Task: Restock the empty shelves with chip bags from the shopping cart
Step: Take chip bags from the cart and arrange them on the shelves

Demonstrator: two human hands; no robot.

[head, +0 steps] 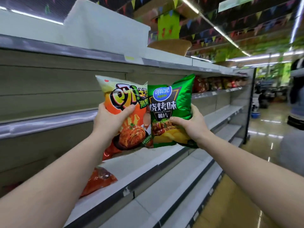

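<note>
Left hand (108, 120) grips the orange chip bag (125, 112) by its left edge, thumb across the front. Right hand (190, 125) grips the green chip bag (171, 109) at its lower right, thumb on the front. Both bags are upright, side by side, edges overlapping, held above a white shelf (148, 163). A red bag (98, 180) lies flat on that shelf, lower left.

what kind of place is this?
Almost certainly a supermarket snack aisle: long tiered metal shelving with price-tag rails, stocked snack bags further down, and an orange chip bag and a green chip bag in hand.
</note>
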